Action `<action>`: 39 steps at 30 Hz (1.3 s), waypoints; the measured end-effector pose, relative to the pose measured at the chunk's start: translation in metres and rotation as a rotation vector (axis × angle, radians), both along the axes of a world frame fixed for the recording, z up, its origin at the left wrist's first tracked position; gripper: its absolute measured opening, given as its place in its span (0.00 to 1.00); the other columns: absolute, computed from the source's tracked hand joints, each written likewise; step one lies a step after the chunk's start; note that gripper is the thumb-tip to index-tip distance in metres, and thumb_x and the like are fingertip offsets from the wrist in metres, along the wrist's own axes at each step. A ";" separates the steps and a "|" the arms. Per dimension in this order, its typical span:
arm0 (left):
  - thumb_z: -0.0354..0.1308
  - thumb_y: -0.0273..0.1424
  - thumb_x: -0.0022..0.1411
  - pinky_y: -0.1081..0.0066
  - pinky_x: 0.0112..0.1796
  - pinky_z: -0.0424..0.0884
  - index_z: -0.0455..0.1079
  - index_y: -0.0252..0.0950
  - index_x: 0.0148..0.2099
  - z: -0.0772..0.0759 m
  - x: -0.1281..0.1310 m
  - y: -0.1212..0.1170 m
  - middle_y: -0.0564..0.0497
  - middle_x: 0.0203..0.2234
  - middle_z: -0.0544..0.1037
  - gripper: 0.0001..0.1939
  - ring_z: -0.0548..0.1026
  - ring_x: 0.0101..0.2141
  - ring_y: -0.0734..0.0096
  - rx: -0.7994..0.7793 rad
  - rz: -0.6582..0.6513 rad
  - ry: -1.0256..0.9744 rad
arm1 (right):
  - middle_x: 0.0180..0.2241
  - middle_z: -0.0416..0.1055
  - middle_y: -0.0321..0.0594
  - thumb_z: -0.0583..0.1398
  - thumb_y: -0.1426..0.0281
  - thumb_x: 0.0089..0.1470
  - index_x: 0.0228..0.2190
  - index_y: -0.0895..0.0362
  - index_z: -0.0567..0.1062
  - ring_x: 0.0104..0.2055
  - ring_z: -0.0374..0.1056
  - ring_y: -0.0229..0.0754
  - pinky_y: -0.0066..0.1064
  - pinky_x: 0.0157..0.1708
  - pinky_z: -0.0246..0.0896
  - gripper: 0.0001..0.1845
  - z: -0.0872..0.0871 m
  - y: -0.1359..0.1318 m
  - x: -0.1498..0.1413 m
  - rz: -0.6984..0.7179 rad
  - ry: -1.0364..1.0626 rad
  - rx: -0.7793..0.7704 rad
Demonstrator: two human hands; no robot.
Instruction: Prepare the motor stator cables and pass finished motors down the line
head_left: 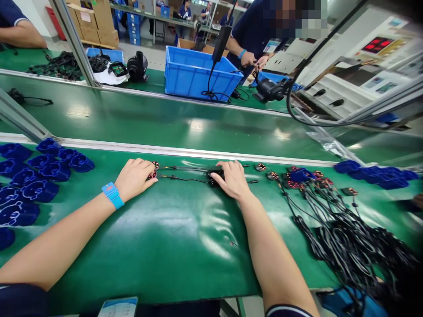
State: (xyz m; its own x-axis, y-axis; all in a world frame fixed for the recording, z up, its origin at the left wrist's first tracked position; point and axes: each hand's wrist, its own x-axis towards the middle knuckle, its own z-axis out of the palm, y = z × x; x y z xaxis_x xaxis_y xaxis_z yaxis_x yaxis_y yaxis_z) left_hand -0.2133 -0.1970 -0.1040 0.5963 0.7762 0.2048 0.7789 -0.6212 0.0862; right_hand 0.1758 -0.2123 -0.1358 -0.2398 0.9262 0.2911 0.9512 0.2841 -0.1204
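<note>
My left hand (135,179), a blue band (113,196) at its wrist, is closed over two small round stators (155,165) with copper-coloured coils, partly hidden by my fingers. Two black cables (185,167) run from them across the mat to the right. There my right hand (234,178) grips their bundled black coils (214,178), thumb on the near side. Cable ends (254,181) stick out past this hand. Further right lies a pile of more stators with cables (343,237); two loose stators (261,167) sit closest to my right hand.
Dark blue plastic housings (39,189) stand in rows at left, with more housings (375,175) at far right. A metal rail (158,150) edges the bench. Beyond the green belt are a blue bin (198,75), black pumps (137,66) and a person handling a cable.
</note>
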 end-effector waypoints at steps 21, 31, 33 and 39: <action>0.61 0.38 0.65 0.61 0.43 0.61 0.74 0.40 0.39 0.006 0.008 0.045 0.52 0.30 0.80 0.07 0.73 0.38 0.59 -0.141 -0.070 -0.094 | 0.43 0.76 0.41 0.68 0.48 0.50 0.44 0.54 0.77 0.43 0.71 0.47 0.42 0.47 0.66 0.27 0.008 0.000 0.040 -0.051 0.698 -0.454; 0.55 0.38 0.67 0.61 0.42 0.61 0.75 0.39 0.38 0.001 0.007 0.053 0.52 0.25 0.79 0.11 0.73 0.35 0.60 -0.165 -0.065 -0.177 | 0.26 0.69 0.33 0.59 0.49 0.59 0.46 0.53 0.70 0.25 0.59 0.39 0.33 0.29 0.57 0.24 -0.005 0.006 0.025 -0.215 0.668 -0.222; 0.56 0.39 0.67 0.61 0.42 0.61 0.75 0.40 0.38 0.001 0.005 0.054 0.53 0.26 0.79 0.11 0.73 0.35 0.60 -0.189 -0.078 -0.188 | 0.24 0.66 0.32 0.58 0.48 0.58 0.40 0.53 0.70 0.24 0.58 0.39 0.33 0.29 0.56 0.22 -0.007 0.006 0.023 -0.292 0.603 -0.167; 0.57 0.40 0.67 0.63 0.44 0.61 0.75 0.40 0.39 0.004 -0.004 0.058 0.55 0.28 0.81 0.11 0.75 0.35 0.64 -0.290 -0.123 -0.258 | 0.33 0.72 0.41 0.59 0.46 0.57 0.33 0.53 0.73 0.35 0.67 0.46 0.40 0.38 0.64 0.22 -0.017 0.007 0.023 -0.357 0.512 -0.019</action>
